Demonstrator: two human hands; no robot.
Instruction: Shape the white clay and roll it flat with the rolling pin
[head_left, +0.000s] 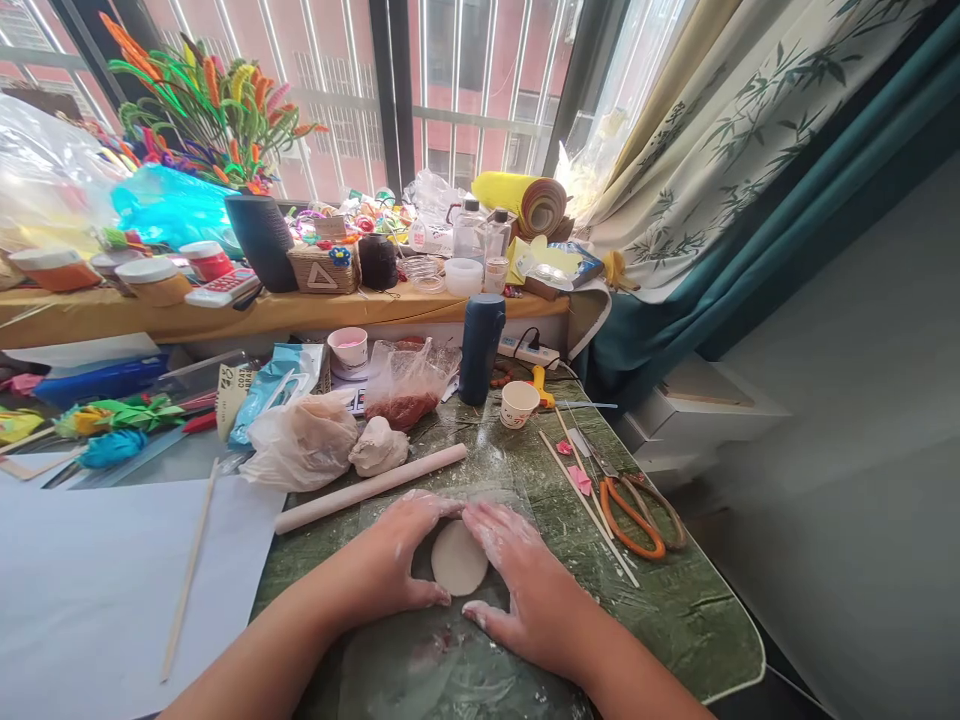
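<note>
A round, flat disc of pale clay [460, 558] lies on a clear sheet [420, 660] on the green table. My left hand [401, 555] curves round its left side, thumb by the lower edge and fingers at the top. From the right, my right hand [517, 575] cups the same disc, its fingers along the upper right rim and its thumb lower down, apart from the rim. White powder or clay coats the fingers of both hands. Just beyond them lies a pale rolling pin [371, 488], beside a lump of clay [379, 447].
Scissors [637, 515] and thin wooden sticks [589, 495] lie to the right. Behind stand a paper cup [519, 404], a dark blue bottle [481, 350] and plastic bags [304, 440]. White paper [97, 590] covers the left. A crowded windowsill [337, 312] runs along the back.
</note>
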